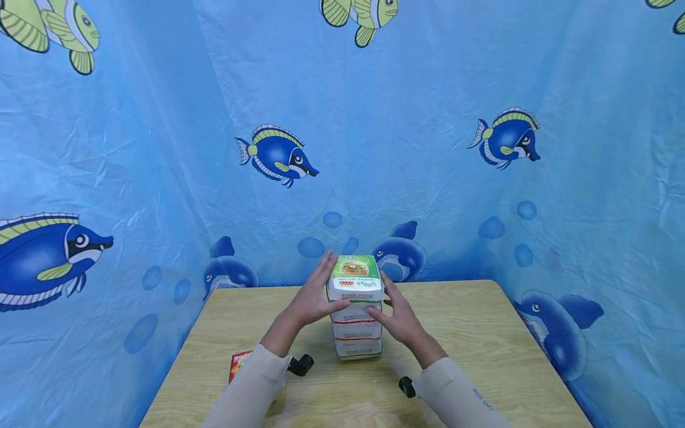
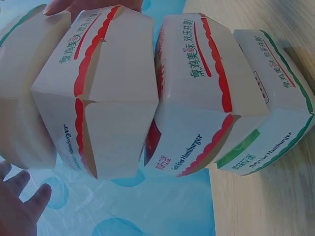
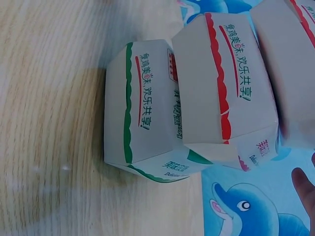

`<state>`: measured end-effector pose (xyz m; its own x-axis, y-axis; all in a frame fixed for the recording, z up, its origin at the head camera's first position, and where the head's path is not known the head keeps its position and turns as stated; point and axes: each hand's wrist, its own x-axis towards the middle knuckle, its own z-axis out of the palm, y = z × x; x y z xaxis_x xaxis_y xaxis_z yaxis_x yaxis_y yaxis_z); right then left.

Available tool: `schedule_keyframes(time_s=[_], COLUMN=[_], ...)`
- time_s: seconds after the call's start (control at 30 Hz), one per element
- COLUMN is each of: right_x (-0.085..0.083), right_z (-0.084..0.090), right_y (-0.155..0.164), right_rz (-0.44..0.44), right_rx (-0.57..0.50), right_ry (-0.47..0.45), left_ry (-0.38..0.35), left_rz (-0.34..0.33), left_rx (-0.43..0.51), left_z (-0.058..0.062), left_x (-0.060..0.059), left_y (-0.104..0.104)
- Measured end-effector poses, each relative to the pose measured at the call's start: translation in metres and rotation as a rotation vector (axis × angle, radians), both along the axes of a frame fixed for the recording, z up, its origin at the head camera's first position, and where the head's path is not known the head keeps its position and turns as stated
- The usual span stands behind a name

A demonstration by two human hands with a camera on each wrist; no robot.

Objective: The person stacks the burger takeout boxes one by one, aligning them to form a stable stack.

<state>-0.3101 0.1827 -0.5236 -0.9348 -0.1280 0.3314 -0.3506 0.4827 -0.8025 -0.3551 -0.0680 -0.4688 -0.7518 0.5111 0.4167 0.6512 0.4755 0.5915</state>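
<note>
A stack of several hamburger boxes stands near the middle of the table. The top box has a green lid with a burger picture. Red and green scalloped borders mark the lower boxes. My left hand is at the left of the top box, its fingers extended and thumb across the front. At the right side is my right hand, thumb near the second box. In the left wrist view, spread fingers appear beside the boxes. A fingertip shows apart from them in the right wrist view.
A red printed package lies at the left of the wooden table, mostly hidden behind my left sleeve. Blue curtains with fish and dolphins hang behind and beside the table. Small black cameras are strapped to both wrists.
</note>
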Motion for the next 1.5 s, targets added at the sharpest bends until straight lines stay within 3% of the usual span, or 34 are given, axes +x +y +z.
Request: schedule_keyframes(time_s=[0.43, 0.73, 1.07, 1.5], right_x=[0.0, 0.001, 0.0, 0.001], right_z=[0.001, 0.001, -0.006, -0.006], right_y=[0.001, 0.002, 0.002, 0.0], right_rz=[0.017, 0.011, 0.04, 0.033], right_rx=[-0.01, -0.006, -0.029, -0.01], right_ry=[0.048, 0.081, 0.088, 0.057], left_ry=[0.038, 0.034, 0.086, 0.112], left_rz=[-0.046, -0.005, -0.084, -0.03], left_rx=[-0.001, -0.028, 0.041, -0.006], left_z=[-0.018, -0.021, -0.025, -0.03], left_x=[0.003, 0.005, 0.007, 0.009], left_y=[-0.012, -0.008, -0.012, -0.011])
